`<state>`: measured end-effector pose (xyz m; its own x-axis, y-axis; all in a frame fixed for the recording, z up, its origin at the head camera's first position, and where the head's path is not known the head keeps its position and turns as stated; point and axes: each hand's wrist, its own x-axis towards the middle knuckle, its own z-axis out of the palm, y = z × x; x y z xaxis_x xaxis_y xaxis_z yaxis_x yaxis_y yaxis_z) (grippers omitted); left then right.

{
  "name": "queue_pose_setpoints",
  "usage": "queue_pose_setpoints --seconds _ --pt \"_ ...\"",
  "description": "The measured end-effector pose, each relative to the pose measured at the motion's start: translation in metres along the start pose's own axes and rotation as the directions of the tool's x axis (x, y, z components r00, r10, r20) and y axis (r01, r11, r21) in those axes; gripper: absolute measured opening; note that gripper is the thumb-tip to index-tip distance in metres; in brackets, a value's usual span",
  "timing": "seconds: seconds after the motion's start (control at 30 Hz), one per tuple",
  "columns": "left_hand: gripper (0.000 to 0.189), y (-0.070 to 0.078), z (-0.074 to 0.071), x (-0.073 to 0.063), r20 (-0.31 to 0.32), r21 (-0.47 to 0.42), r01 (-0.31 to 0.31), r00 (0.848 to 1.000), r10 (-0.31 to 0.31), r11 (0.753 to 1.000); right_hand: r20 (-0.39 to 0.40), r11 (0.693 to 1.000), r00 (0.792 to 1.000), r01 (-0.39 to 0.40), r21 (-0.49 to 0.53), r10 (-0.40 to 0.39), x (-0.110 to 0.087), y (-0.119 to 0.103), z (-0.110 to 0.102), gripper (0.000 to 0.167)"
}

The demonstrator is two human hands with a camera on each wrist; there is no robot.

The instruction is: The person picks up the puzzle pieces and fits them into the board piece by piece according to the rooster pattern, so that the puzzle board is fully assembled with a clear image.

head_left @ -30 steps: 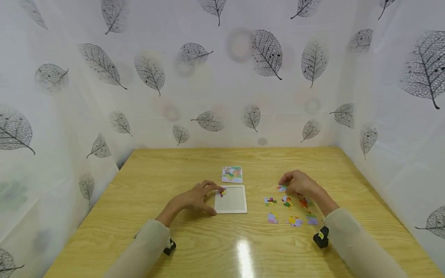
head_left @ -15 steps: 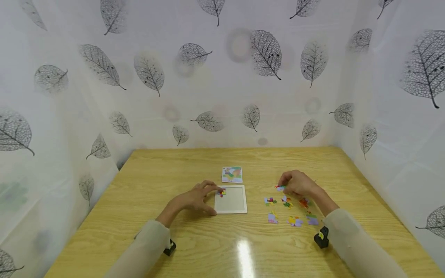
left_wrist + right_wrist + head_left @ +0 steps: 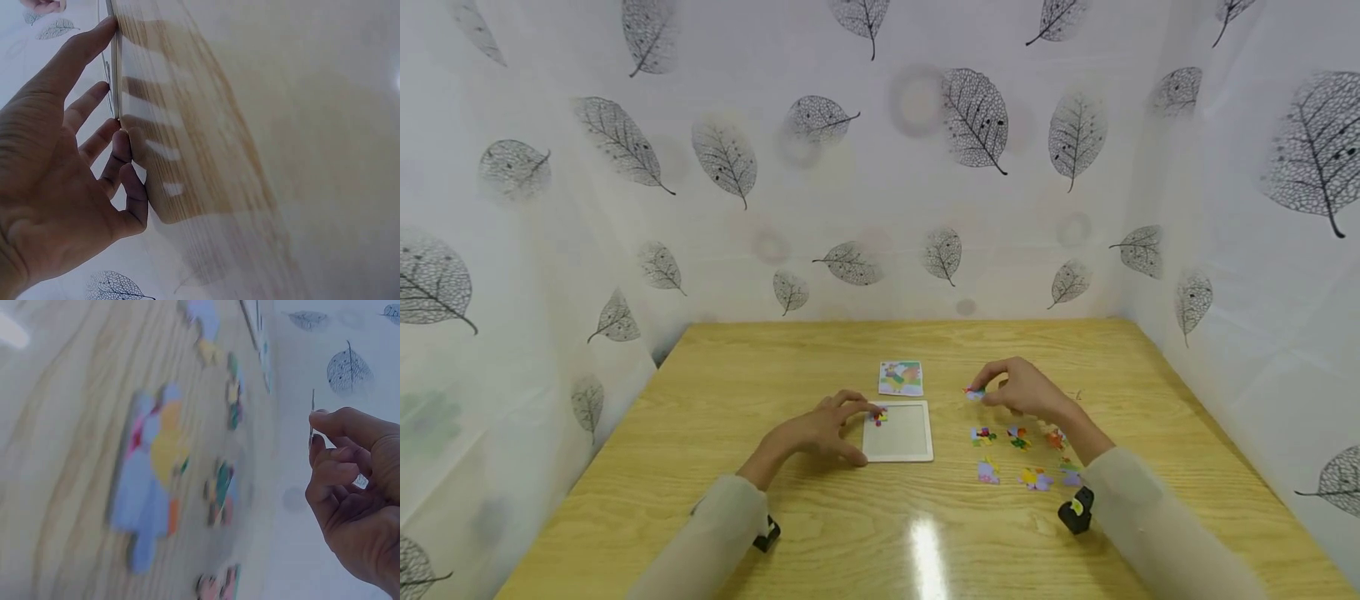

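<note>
My right hand (image 3: 1028,390) pinches a small colourful jigsaw piece (image 3: 974,393) between thumb and fingers, raised off the table. Seen from the right wrist, that puzzle piece (image 3: 312,399) is edge-on, a thin sliver at the fingertips. On the left, my left hand (image 3: 822,428) rests at a white-rimmed square puzzle tray (image 3: 930,437), thumb at its near left corner. Its index fingertip touches a red and yellow jigsaw piece (image 3: 881,417) in the tray's far left corner. In the left wrist view the thumb presses the tray's edge (image 3: 116,69) and the other fingers are spread.
Several loose jigsaw pieces (image 3: 1035,478) lie on the wooden table (image 3: 760,358) to the right of the tray, below my right hand. A printed picture card (image 3: 900,378) lies just beyond the tray. Leaf-patterned white sheeting (image 3: 880,200) encloses the table's back and sides.
My right hand has lifted the jigsaw piece from among the loose ones and moved left with it toward the tray. The left hand has stayed in place.
</note>
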<state>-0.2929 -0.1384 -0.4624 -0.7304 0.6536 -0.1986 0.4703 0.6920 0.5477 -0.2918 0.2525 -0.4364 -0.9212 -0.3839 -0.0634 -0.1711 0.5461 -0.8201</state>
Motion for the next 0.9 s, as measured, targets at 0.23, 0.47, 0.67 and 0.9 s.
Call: queue_pose_setpoints --seconds 0.23,0.47,0.67,0.9 --pt "0.085 0.001 -0.001 0.002 -0.003 -0.020 0.018 1.000 -0.018 1.000 0.023 0.996 0.999 0.025 0.085 -0.027 0.016 -0.019 0.016 0.018" --pt "0.085 0.002 -0.003 0.003 -0.006 -0.010 0.023 1.000 -0.023 1.000 0.051 0.995 0.998 0.031 0.099 -0.036 0.032 -0.026 0.036 0.019" --pt "0.085 0.002 -0.003 0.003 -0.010 -0.021 0.023 1.000 -0.023 1.000 0.071 0.996 0.997 0.031 0.085 -0.037 0.045 -0.031 0.057 0.020" --pt "0.084 0.005 -0.002 0.001 -0.014 -0.031 0.034 0.999 -0.034 0.999 0.059 0.999 0.997 0.041 -0.030 -0.039 0.056 -0.043 0.081 0.016"
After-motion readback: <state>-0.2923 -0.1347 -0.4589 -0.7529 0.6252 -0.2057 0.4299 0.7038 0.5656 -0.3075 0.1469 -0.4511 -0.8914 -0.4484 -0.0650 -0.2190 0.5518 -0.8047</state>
